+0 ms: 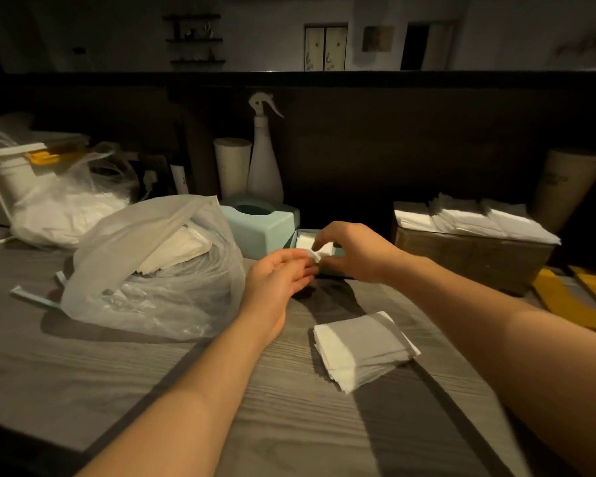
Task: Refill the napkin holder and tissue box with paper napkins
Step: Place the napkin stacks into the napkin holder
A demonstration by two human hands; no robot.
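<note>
A teal tissue box cover (258, 223) with an oval opening stands at the back of the table. Beside it lies its teal base tray (299, 234) with white napkins inside. My right hand (355, 251) pinches a corner of a folded white napkin (315, 254) over the tray. My left hand (279, 277), palm up with relaxed fingers, touches the same napkin from below. A stack of folded napkins (362, 349) lies on the table in front. A wooden napkin holder (475, 256) at the right is full of napkins.
A clear plastic bag (152, 270) holding napkins sits at the left, with another bag (66, 208) behind it. A white spray bottle (264, 156) and a paper cup (233, 168) stand at the back wall. A yellow object (578, 301) lies at the right edge.
</note>
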